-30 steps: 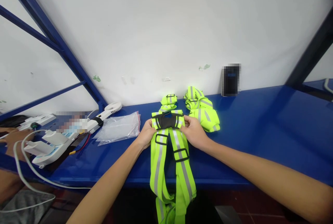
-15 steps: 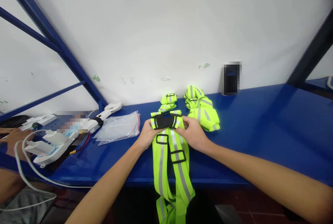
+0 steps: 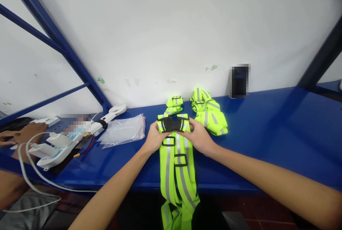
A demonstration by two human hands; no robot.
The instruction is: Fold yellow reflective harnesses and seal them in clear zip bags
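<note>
A neon yellow-green reflective vest [image 3: 168,173], made of elastic straps with grey stripes and black slider buckles, lies over the table's front edge, its lower straps hanging down. My left hand [image 3: 156,138] grips the left side of its top end, fingers closed. On the right side my right hand [image 3: 201,138] pinches the same end between thumb and fingers. Between my hands sits a black buckle [image 3: 172,124] across the folded straps. Just behind lies a small rolled bundle of the same strap [image 3: 174,102]. Further right is a larger folded strap heap [image 3: 211,114].
Clear zip bags [image 3: 123,132] lie on the blue table [image 3: 267,133], left of my hands. Beyond them are a white handheld fan [image 3: 117,110] and a power strip [image 3: 57,153] with cables. Another person's hand [image 3: 32,132] is at far left. A dark phone-like object [image 3: 239,82] leans against the wall.
Both hands keep their hold on the vest's top end. The right-hand slider buckle now sits straighter, and the straps lie closer together. At far left the other person's hand has moved right.
</note>
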